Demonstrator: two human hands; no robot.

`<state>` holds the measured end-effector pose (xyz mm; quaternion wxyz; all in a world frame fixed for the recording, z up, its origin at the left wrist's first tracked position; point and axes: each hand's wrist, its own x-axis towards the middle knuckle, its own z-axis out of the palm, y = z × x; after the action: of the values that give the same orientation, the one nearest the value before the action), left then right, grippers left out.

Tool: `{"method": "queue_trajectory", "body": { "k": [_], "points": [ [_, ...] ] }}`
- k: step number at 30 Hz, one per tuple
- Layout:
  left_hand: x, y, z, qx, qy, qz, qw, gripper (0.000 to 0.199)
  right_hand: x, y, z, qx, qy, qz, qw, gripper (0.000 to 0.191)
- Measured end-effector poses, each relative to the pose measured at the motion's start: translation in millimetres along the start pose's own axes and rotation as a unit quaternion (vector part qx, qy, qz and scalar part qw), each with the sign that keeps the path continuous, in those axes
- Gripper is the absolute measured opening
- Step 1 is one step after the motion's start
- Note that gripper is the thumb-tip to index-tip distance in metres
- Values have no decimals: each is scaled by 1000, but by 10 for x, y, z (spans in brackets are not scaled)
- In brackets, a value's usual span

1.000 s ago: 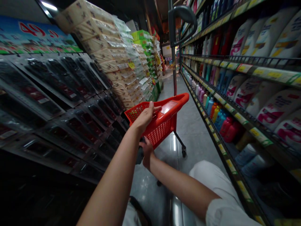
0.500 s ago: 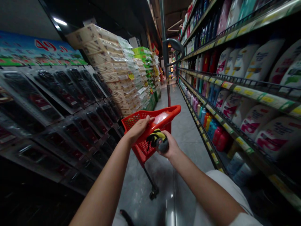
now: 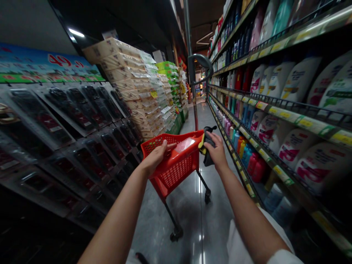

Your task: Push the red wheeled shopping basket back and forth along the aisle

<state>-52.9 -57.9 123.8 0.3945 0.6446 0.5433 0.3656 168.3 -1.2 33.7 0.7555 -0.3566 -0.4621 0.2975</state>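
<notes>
A red plastic shopping cart [image 3: 178, 172] stands in front of me on thin legs with casters. My left hand [image 3: 156, 157] grips the left part of its handle, the thumb raised and the fingers over the bar. At the handle's right end, my right hand [image 3: 217, 148] is closed on a soft yellow and dark grey bundle [image 3: 209, 156], pressed against the bar. Its exact kind is unclear; part of it is under my fingers. A clear label panel [image 3: 185, 145] lies on the handle between the hands.
Shelves of shampoo bottles [image 3: 299, 146] line the right side. On the left hang packaged dark goods [image 3: 55, 110] under a price sign [image 3: 49, 62]. Stacked boxes [image 3: 123, 80] stand beyond. A pole with a dark looped handle [image 3: 192, 69] rises by the cart. The tiled floor [image 3: 203, 227] runs ahead.
My right hand has moved right with the yellow and grey bundle, from the middle of the handle to its right end. My left hand remains on the left part.
</notes>
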Motion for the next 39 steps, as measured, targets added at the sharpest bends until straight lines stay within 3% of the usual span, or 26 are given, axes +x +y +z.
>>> {"method": "queue_trajectory", "body": {
  "k": [3, 7, 9, 14, 18, 20, 24, 26, 30, 33, 37, 39],
  "points": [
    [-53, 28, 26, -24, 8, -17, 1000, 77, -355, -173, 213, -180, -98, -110, 973, 34],
    [-99, -5, 3, -87, -8, -29, 996, 76, -621, -407, 317, -298, -213, -199, 909, 35],
    [-106, -40, -8, -113, -19, -34, 993, 75, -544, -459, 285, -340, -223, -195, 893, 35],
    [-73, -70, 90, -156, -13, -42, 987, 73, -306, -593, 257, -428, -178, -139, 875, 31],
    [-75, -32, 196, -182, -21, -7, 983, 74, -376, -792, 319, -413, -295, -212, 835, 30],
    [-99, -15, 221, -193, -21, -10, 981, 73, -283, -833, 308, -425, -326, -211, 817, 30],
    [-129, 17, 295, -221, 39, -41, 974, 62, 154, -820, 216, -540, -262, -103, 793, 30],
    [-116, 37, 350, -240, 66, -41, 968, 58, 224, -854, 193, -565, -251, -92, 781, 31],
    [-91, 24, 321, -264, 96, 4, 960, 54, -186, -1020, 217, -484, -341, -192, 783, 29],
    [-140, -122, 76, -156, 110, 80, 978, 48, -470, -1067, 203, -403, -398, -231, 791, 35],
    [-263, -519, -272, -3, 182, 87, 979, 50, -337, -951, 146, -407, -331, -169, 835, 36],
    [-300, -727, -317, 32, 144, 89, 985, 55, -283, -904, 173, -430, -265, -140, 852, 34]
  ]
}}
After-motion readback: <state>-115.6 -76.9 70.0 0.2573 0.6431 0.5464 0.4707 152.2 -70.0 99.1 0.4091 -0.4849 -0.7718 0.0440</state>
